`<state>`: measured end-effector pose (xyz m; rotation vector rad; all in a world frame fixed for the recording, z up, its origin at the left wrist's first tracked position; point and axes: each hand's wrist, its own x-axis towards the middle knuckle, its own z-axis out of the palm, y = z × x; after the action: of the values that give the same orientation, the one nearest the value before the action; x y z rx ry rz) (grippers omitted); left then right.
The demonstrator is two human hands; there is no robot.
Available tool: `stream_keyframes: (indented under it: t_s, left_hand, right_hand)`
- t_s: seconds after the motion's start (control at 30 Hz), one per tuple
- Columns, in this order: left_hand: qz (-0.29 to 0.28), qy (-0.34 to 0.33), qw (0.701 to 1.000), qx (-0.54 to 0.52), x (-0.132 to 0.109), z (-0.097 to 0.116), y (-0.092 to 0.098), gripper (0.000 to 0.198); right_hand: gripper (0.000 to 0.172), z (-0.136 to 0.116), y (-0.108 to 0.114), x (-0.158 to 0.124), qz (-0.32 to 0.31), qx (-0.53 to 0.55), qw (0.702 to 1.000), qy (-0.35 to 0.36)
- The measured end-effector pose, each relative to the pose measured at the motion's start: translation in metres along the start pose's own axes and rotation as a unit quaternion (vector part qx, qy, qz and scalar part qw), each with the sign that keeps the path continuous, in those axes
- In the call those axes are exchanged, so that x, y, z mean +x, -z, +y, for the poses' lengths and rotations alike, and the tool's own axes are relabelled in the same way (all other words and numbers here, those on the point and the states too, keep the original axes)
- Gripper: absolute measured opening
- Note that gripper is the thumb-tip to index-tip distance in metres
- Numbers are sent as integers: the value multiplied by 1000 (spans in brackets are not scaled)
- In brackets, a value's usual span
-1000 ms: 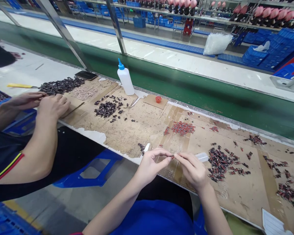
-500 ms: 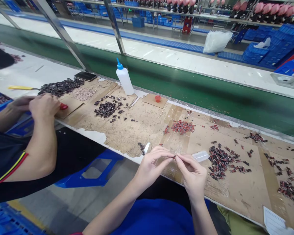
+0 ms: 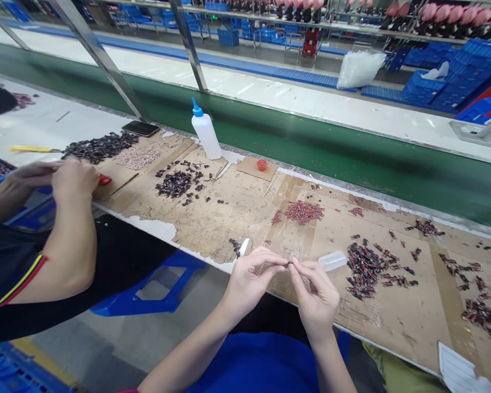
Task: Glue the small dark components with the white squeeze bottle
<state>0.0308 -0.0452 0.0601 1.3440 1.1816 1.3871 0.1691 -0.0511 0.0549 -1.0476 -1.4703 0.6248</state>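
Observation:
Over the front edge of the cardboard-covered table (image 3: 237,202), my left hand (image 3: 251,275) and my right hand (image 3: 316,295) meet at the fingertips. Both pinch one small dark part (image 3: 288,264), mostly hidden by the fingers and too small to name. Just right of my right hand lies a clear plastic tube or small bottle (image 3: 332,261). Beyond it is a heap of small black-and-red parts (image 3: 366,270). A pile of small red parts (image 3: 304,212) lies behind my hands. Close to my left hand are a white strip (image 3: 244,247) and a few dark parts (image 3: 234,245).
A co-worker's hands (image 3: 71,180) work at the left near a red object (image 3: 105,179). A white bottle with blue nozzle (image 3: 207,134) stands at the back edge. Black parts (image 3: 175,184), a phone (image 3: 141,128), a red cup (image 3: 262,165) and a yellow-handled tool (image 3: 30,148) lie about.
My right hand has turned slightly and shifted a little left, uncovering more of the clear plastic piece. Both hands still hold the small dark part. The whole view has shifted slightly.

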Motion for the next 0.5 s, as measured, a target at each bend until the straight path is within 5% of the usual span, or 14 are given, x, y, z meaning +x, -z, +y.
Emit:
stream_keyframes:
  t_s: [0.33, 0.5]
  left_hand:
    - [13, -17, 1000, 9, 2, -4, -3, 9]
    - [7, 3, 1000, 12, 2, -6, -5, 9]
  right_hand:
    - [17, 2, -5, -3, 9, -25, 1000, 11]
    - [15, 2, -1, -1, -8, -5, 999, -38]
